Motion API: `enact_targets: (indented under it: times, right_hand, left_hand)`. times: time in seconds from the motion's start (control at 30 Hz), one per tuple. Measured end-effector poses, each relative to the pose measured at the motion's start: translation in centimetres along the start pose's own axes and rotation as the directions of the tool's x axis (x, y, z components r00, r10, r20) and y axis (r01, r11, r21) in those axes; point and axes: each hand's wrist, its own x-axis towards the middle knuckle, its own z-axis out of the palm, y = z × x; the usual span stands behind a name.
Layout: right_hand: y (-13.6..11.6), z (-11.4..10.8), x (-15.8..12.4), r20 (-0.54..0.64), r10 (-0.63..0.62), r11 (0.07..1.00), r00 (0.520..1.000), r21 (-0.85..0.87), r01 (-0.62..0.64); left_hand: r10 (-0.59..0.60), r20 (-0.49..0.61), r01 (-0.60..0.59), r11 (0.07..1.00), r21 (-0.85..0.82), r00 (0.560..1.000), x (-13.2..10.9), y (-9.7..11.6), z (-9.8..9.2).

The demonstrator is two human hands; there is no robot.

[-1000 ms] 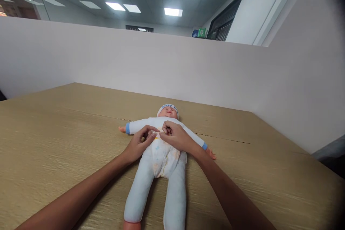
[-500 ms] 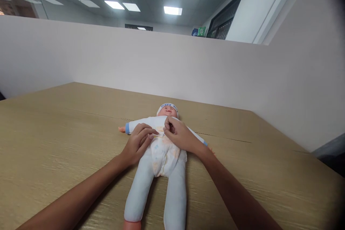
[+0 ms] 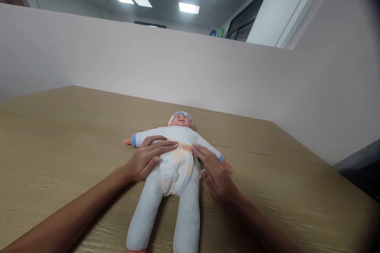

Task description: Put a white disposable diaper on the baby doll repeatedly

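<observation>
A baby doll [image 3: 178, 132] lies on its back with its head away from me, dressed in white with blue cuffs and a lettered white cap [image 3: 180, 114]. Around its hips is a printed diaper [image 3: 176, 170] with an orange patterned band at the waist. My left hand [image 3: 148, 156] rests with outstretched fingers over the left side of the diaper's waist. On the other side, my right hand [image 3: 215, 172] is open, its fingertips at the right end of the waistband and its thumb apart. Neither hand grips anything.
The doll lies on a wood-grain table [image 3: 74, 134] with a thin seam across it. A pale partition wall [image 3: 148, 63] rises behind the table's far edge, and another wall [image 3: 332, 87] stands at the right.
My right hand has opened from a pinch above the belly and moved down to the diaper's right side. My left fingers now lie flatter across the waist. The view has shifted slightly.
</observation>
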Motion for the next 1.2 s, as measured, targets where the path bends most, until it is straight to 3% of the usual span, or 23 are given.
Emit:
enact_targets:
  times: [0.2,0.37,0.47,0.57,0.63,0.7,0.8,0.9,1.03,1.2]
  right_hand:
    - [0.7,1.6,-0.3,0.084,-0.05,0.998,0.995,0.042,0.046]
    - [-0.7,0.5,0.0,0.06,-0.024,1.0,0.998,-0.002,0.024]
    - [-4.6,-0.9,0.1,-0.011,-0.038,0.999,0.999,0.012,0.038]
    - [-9.6,-1.9,-0.4,-0.02,-0.177,0.982,0.984,0.059,0.178]
    - [-11.9,-2.0,-1.0,0.019,-0.263,0.963,0.965,0.068,0.261]
    - [-12.8,-1.7,-1.7,0.098,-0.281,0.959,0.955,0.075,0.274]
    - [-11.8,-1.1,-2.5,0.239,-0.21,0.977,0.948,0.077,0.197]
    - [-10.2,-0.8,-2.8,0.306,-0.077,0.997,0.949,0.024,0.073]
    - [-10.1,-0.4,-2.8,0.241,0.164,0.986,0.957,-0.057,-0.155]
    - [-11.2,1.7,-2.1,0.111,0.345,0.928,0.932,-0.185,-0.322]
  left_hand:
    - [0.032,0.005,-0.033,0.999,0.021,0.999,0.0,-0.4,0.0]
    - [0.083,0.049,-0.089,0.989,0.121,0.995,0.4,0.2,-0.8]
    - [0.078,-0.046,-0.07,0.986,0.15,0.996,-0.1,2.8,-1.8]
    - [0.032,-0.142,-0.023,0.998,0.064,0.989,-1.5,6.9,-2.5]
    - [-0.024,-0.026,0.024,1.0,0.005,0.999,-2.5,9.5,-2.6]
    - [-0.103,0.153,0.106,0.994,-0.009,0.983,-3.4,11.3,-2.5]
    - [-0.221,0.319,0.235,0.972,-0.005,0.922,-4.4,12.0,-2.1]
    - [-0.377,0.306,0.395,0.919,0.006,0.874,-5.1,11.2,-1.6]
    - [-0.541,0.24,0.555,0.832,0.012,0.806,-4.9,10.0,-0.8]
    - [-0.608,0.146,0.614,0.789,0.002,0.781,-3.7,9.5,0.4]
